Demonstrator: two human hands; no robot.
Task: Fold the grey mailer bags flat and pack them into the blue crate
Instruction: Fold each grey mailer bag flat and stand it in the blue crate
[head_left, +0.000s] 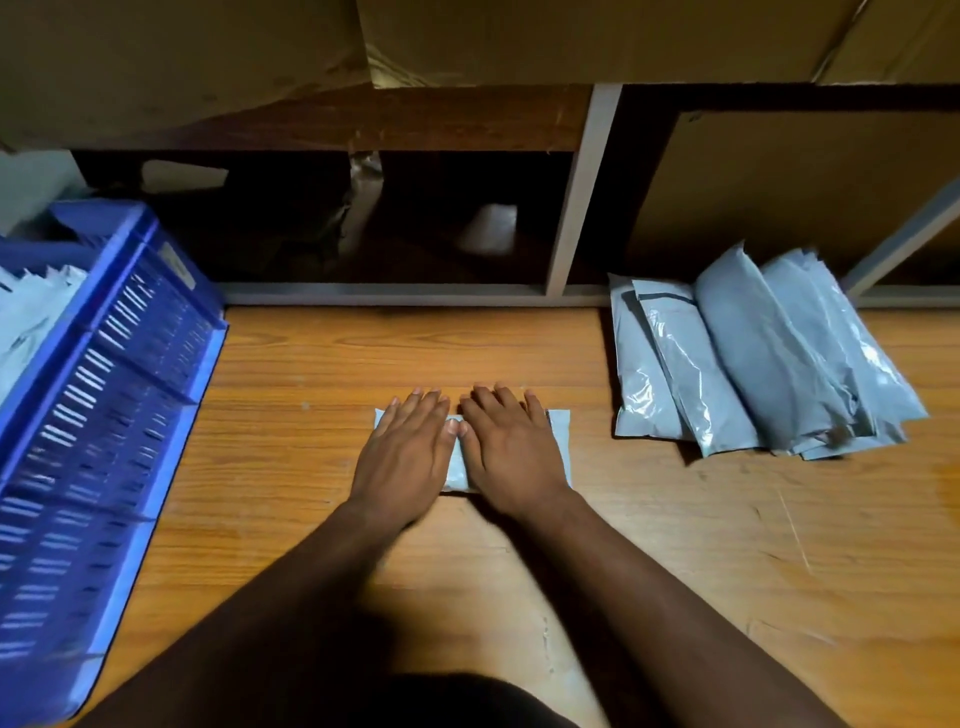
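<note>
Fingers (415, 402) flat atop folded mailer bag (560, 441)

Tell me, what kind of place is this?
Probably a packing or stockroom bench: a pile of grey mailer bags on a wooden table, a blue crate holding packed ones, and cardboard boxes on shelving behind.

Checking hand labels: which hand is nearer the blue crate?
Left. The left hand presses the folded mailer on the side facing the blue crate; the right hand lies beyond it.
</note>
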